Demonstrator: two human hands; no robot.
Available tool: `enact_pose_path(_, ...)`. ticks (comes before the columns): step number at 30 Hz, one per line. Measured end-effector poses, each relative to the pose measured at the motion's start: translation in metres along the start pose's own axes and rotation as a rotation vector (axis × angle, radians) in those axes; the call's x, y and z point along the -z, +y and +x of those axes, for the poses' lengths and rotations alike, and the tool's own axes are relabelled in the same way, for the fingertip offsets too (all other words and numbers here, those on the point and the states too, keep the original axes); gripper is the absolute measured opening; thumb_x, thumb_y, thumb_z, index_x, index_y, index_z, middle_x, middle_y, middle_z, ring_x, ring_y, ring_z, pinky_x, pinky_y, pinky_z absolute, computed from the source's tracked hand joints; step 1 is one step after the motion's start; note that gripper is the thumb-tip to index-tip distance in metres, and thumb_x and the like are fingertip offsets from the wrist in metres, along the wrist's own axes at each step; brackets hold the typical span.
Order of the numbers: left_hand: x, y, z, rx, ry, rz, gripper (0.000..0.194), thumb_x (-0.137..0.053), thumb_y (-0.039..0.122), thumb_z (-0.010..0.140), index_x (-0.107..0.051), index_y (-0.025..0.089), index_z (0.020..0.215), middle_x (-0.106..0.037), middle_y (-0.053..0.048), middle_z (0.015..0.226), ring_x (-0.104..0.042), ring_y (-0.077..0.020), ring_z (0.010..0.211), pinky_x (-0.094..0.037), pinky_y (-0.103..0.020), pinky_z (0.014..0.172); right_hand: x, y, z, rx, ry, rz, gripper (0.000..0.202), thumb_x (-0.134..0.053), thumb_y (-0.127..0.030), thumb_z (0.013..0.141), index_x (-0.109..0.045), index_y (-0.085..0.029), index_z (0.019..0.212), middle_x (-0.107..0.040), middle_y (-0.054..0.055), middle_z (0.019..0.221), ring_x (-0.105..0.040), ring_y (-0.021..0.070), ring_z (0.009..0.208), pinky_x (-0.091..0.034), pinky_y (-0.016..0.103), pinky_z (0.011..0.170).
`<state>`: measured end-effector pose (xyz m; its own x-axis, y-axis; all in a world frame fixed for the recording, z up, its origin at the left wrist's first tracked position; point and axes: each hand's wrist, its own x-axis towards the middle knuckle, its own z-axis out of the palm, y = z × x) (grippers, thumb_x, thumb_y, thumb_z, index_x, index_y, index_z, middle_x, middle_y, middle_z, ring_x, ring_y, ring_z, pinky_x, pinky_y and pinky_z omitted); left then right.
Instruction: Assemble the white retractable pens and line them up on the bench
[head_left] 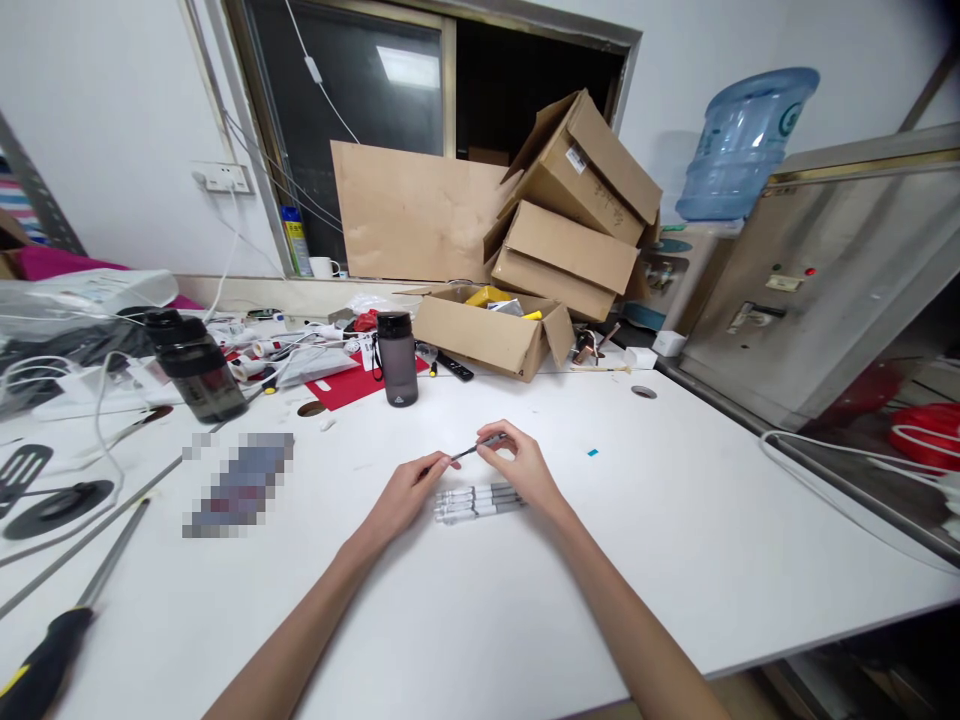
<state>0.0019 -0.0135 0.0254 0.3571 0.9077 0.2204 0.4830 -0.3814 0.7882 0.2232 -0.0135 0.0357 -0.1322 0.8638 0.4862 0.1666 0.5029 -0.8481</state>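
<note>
Both hands pinch a slim dark pen (468,452) just above the table. My left hand (412,490) is closed on its left end, and my right hand (517,458) grips the other end between thumb and fingertips. The fingers cover both ends, so I cannot tell whether it is one piece or two parts. Directly below lies a row of several white, grey and black pens (472,502), side by side on the white table (420,620). My right hand hides their right ends.
A dark water bottle (397,365) and an open cardboard box (480,335) stand behind the hands. A second bottle (196,370), a blurred-out patch (240,485) and a screwdriver (75,620) are at left. A small blue scrap (593,453) lies to the right.
</note>
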Motion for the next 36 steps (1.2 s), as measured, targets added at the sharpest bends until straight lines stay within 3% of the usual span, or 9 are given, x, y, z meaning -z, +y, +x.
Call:
enact_pose_path(17,0.003,-0.003,0.001,0.031,0.019,0.008,0.054,-0.038,0.059,0.099,-0.074,0.019,0.105,-0.064,0.000,0.081,-0.053,-0.0214,0.078,-0.037,-0.028,0.073,0.005,0.009,0.003,-0.046,0.159,-0.070,0.024,-0.059,-0.037,0.093,-0.066,-0.021,0.109,-0.069,0.006,0.105,-0.064,0.0202,0.092,-0.049,0.032,0.086)
enact_pose_path(32,0.003,-0.004,0.000,0.042,0.019,0.007,0.054,-0.038,0.060,0.099,-0.075,0.021,0.103,-0.062,0.001,0.078,-0.051,-0.0201,0.075,-0.036,-0.027,0.070,0.012,0.012,0.005,-0.098,0.192,-0.061,0.024,-0.060,-0.039,0.090,-0.066,-0.022,0.105,-0.070,0.005,0.099,-0.064,0.0200,0.084,-0.049,0.032,0.081)
enact_pose_path(36,0.004,-0.002,0.000,0.036,0.020,0.020,0.055,-0.038,0.060,0.099,-0.075,0.021,0.103,-0.063,0.001,0.078,-0.052,-0.0203,0.075,-0.037,-0.027,0.071,0.015,0.012,0.007,-0.079,0.228,-0.052,0.018,-0.059,-0.035,0.088,-0.066,-0.021,0.097,-0.069,0.006,0.100,-0.065,0.0211,0.090,-0.049,0.033,0.086)
